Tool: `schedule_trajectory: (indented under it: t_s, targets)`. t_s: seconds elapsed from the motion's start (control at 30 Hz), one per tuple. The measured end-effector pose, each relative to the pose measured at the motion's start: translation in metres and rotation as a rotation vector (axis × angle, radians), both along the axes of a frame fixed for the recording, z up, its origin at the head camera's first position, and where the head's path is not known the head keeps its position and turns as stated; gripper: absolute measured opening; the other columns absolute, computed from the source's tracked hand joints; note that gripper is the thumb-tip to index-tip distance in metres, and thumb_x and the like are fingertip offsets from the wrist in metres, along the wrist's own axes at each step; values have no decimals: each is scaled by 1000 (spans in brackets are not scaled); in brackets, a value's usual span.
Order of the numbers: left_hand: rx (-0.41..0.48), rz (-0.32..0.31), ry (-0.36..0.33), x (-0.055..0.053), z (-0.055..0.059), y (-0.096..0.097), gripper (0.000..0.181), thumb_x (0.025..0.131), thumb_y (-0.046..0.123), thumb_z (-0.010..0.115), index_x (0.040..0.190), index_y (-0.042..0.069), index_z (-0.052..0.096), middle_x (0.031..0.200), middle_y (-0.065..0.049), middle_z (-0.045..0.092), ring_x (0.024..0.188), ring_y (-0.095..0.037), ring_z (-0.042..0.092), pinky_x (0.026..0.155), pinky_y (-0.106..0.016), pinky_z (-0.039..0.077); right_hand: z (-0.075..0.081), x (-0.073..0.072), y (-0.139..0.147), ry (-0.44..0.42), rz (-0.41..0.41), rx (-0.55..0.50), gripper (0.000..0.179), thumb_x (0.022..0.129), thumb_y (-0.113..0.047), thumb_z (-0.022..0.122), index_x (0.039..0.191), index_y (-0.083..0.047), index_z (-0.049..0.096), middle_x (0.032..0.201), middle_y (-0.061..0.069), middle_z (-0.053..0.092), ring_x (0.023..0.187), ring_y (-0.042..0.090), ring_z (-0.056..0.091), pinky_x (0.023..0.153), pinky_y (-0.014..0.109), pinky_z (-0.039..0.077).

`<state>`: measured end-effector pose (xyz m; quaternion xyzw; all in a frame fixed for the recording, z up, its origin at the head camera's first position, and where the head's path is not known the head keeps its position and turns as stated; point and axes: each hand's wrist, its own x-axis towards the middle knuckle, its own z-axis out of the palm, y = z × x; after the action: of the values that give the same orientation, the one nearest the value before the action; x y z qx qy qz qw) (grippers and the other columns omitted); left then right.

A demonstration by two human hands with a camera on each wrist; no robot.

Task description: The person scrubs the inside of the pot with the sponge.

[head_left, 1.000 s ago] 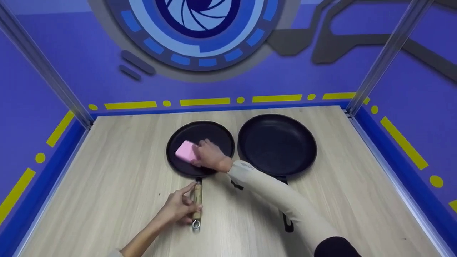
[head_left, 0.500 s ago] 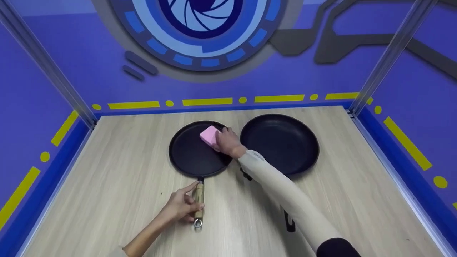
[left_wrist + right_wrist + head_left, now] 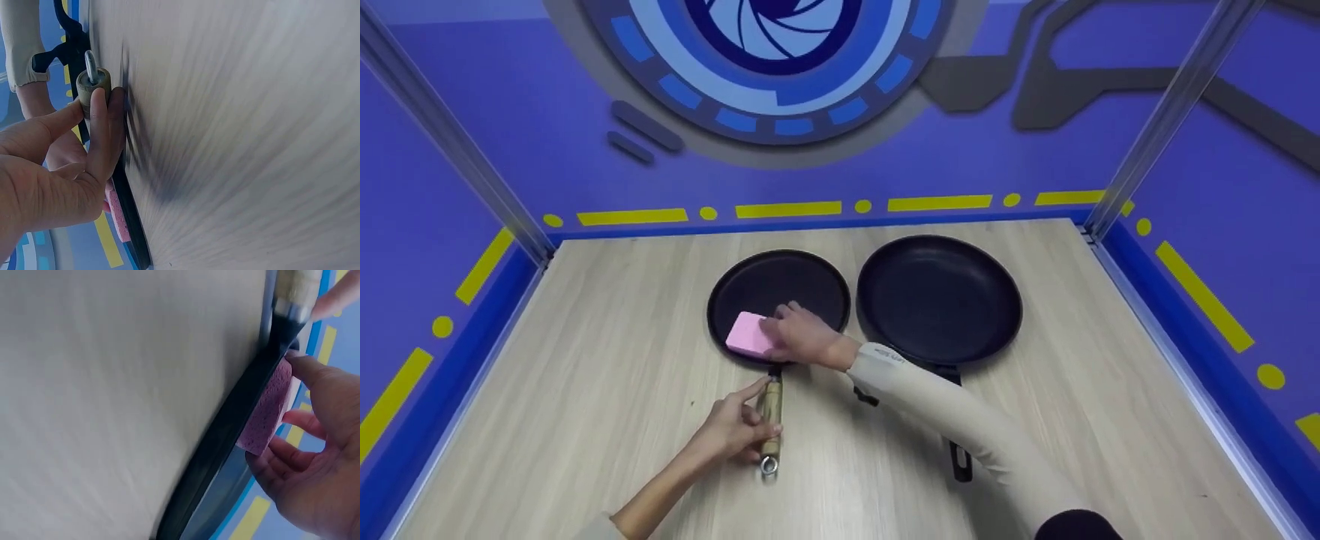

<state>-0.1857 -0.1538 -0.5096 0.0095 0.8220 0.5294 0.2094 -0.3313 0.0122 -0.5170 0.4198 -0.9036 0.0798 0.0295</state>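
A shallow black frying pan (image 3: 802, 281) lies on the table, its wooden handle (image 3: 771, 412) pointing toward me. My left hand (image 3: 735, 429) grips that handle between thumb and fingers; the metal hanging ring (image 3: 91, 66) sticks out past them in the left wrist view. On the near left part of the pan's surface lies a pink sponge (image 3: 749, 334), which my right hand (image 3: 804, 335) grips by its right side. In the right wrist view, thumb and fingers (image 3: 264, 467) hold the sponge (image 3: 267, 410) at its two ends, inside the pan's low rim.
A larger, deeper black pan (image 3: 941, 300) stands close on the right, its black handle (image 3: 960, 459) partly under my right sleeve (image 3: 945, 409). The wooden tabletop (image 3: 607, 337) is bounded by blue walls (image 3: 810, 180) at the back and both sides.
My right hand moved the sponge from the pan's near left to its upper right, then back down to the near left. My left hand stays on the handle.
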Motion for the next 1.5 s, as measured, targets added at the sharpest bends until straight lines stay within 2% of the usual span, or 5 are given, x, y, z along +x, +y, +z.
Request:
schedule_trajectory:
  t_s: [0.5, 0.83, 1.03, 1.27, 1.5]
  targets:
    - [-13, -16, -2, 1, -2, 1, 87, 87, 2, 79, 159, 4, 31, 88, -10, 67, 64, -10, 63, 51, -30, 63, -7, -64, 40, 0, -468, 16, 36, 99, -31, 67, 116, 1, 65, 112, 26, 68, 109, 43, 61, 93, 47, 57]
    - [-9, 2, -10, 1, -3, -5, 86, 87, 2, 79, 159, 3, 32, 89, -12, 66, 67, -12, 66, 53, -33, 64, -4, -21, 30, -16, -152, -18, 30, 94, -34, 73, 96, -4, 68, 92, 16, 72, 98, 35, 64, 94, 46, 53]
    - [-5, 6, 1, 2, -2, -8, 88, 86, 2, 79, 159, 3, 31, 87, -13, 67, 66, -13, 66, 53, -35, 64, -2, 1, 12, 6, 80, 21, 32, 95, -31, 72, 114, -6, 67, 103, 10, 75, 107, 28, 64, 97, 42, 51]
    - [-20, -25, 4, 1, -1, -5, 86, 87, 3, 78, 159, 2, 31, 86, -11, 70, 66, -12, 66, 54, -34, 64, 5, -12, 23, -170, 33, -7, 40, 95, -26, 74, 128, -6, 66, 124, 14, 71, 121, 30, 61, 113, 44, 47]
    - [-13, -33, 12, 0, -1, -3, 86, 87, 3, 78, 159, 2, 30, 87, -11, 71, 66, -12, 66, 55, -33, 64, 6, -44, 40, -2, -277, 58, 37, 99, -29, 68, 124, -2, 63, 113, 21, 70, 109, 37, 64, 96, 46, 57]
